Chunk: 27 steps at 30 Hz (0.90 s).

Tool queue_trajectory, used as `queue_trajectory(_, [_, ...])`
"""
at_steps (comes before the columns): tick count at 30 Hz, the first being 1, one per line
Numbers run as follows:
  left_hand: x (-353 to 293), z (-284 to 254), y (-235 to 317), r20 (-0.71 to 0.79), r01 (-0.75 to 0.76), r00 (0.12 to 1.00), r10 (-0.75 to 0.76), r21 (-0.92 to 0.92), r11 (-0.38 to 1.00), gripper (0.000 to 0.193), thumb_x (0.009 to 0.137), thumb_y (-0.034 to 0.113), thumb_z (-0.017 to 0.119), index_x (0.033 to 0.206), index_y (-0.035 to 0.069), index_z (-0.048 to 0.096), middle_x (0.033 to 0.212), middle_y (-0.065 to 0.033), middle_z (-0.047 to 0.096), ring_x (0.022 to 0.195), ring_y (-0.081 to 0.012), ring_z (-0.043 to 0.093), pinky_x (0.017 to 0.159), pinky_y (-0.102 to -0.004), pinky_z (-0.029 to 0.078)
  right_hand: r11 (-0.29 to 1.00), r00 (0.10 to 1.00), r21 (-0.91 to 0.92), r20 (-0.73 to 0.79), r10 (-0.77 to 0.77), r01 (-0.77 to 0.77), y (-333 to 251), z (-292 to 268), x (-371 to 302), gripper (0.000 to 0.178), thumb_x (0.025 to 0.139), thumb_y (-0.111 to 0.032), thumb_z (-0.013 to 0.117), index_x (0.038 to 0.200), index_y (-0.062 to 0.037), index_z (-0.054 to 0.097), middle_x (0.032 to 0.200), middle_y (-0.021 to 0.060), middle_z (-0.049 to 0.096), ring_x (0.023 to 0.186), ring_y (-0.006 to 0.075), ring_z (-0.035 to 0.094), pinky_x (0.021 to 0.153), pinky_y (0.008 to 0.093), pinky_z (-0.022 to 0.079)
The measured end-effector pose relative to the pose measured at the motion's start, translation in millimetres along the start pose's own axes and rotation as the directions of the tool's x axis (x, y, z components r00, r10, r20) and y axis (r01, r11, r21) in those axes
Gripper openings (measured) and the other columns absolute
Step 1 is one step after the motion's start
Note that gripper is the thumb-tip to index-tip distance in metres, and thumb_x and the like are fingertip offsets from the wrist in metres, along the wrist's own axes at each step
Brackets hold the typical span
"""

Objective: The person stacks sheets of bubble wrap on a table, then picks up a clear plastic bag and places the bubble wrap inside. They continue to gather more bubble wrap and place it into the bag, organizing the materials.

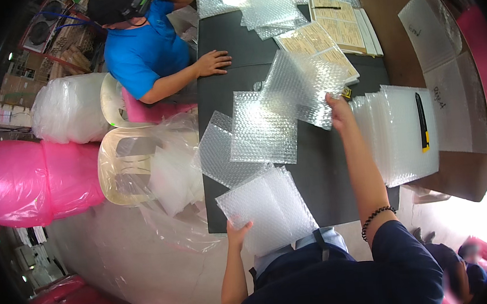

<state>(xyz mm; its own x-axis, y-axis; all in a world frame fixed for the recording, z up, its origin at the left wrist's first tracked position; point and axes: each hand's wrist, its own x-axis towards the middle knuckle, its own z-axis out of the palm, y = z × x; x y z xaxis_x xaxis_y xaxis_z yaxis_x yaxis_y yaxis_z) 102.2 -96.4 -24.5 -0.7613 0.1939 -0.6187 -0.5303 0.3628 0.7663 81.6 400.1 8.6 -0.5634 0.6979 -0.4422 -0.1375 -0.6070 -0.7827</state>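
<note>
My left hand (238, 232) grips the left edge of a small stack of clear bubble wrap bags (270, 210), held near my waist at the table's front edge. In my right hand (339, 112), stretched out over the table, is a single bubble wrap bag (307, 84), pinched at its right side and partly blurred. Beneath and left of it, a flat bubble wrap bag (265, 128) lies on the dark table, overlapping another bag (218, 148) that reaches the left edge.
A neat stack of bubble bags (396, 134) with a black and yellow cutter (422, 123) on top stands at right, beside a cardboard partition (461, 157). Printed forms (339, 21) lie farther back. A co-worker in blue (147, 51) rests a hand on the table's left edge.
</note>
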Motion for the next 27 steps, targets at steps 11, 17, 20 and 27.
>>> queue_trajectory(11, [5, -6, 8, -0.003, 0.029, 1.0, -0.029, 0.153, 0.988, 0.065, 0.058, 0.022, 0.084, 0.109, 0.003, 0.049, 0.105, -0.0098, 0.054, 0.097, -0.0213, 0.052, 0.082, -0.0327, 0.044, 0.853, 0.99, -0.507, 0.011, 0.144, -0.118, 52, 124, 56, 0.069, 0.085, -0.044, 0.052, 0.132, 0.0, 0.028, 0.133, 0.0147, 0.038, 0.115, 0.0293, 0.043, 0.092, 0.0394, 0.039])
queue_trajectory(17, [-3, -3, 2, -0.005, -0.03, 1.0, 0.031, 0.162, 0.986, 0.07, 0.059, 0.023, 0.083, 0.113, 0.002, 0.044, 0.106, -0.0097, 0.053, 0.1, -0.0215, 0.051, 0.085, -0.0334, 0.043, -0.054, 0.937, -0.943, -0.317, -0.148, -0.328, 83, 127, -16, 0.107, 0.064, -0.039, 0.076, 0.141, -0.009, 0.007, 0.14, 0.024, 0.019, 0.128, 0.0364, 0.023, 0.097, 0.0537, 0.029])
queue_trajectory(20, [-2, 1, -1, 0.015, -0.108, 0.994, 0.107, 0.138, 0.985, 0.072, 0.061, 0.024, 0.082, 0.115, 0.001, 0.041, 0.111, -0.0117, 0.05, 0.102, -0.0233, 0.049, 0.086, -0.0355, 0.042, 0.048, 0.901, -0.929, -0.368, -0.229, -0.367, 107, 105, -24, 0.114, 0.061, -0.034, 0.079, 0.142, -0.0116, 0.002, 0.138, 0.0258, 0.019, 0.125, 0.037, 0.025, 0.096, 0.0552, 0.028])
queue_trajectory(27, [-1, 23, -4, -0.073, -0.432, 0.89, 0.45, 0.175, 0.884, 0.084, 0.063, 0.031, 0.08, 0.127, 0.002, 0.034, 0.12, -0.0182, 0.038, 0.111, -0.0303, 0.041, 0.093, -0.0416, 0.035, 0.427, 0.943, -0.883, -0.288, -0.168, -0.193, 113, 46, -18, 0.07, 0.069, -0.016, 0.074, 0.129, -0.0066, 0.037, 0.096, 0.0119, 0.057, 0.099, 0.0236, 0.05, 0.083, 0.0395, 0.039])
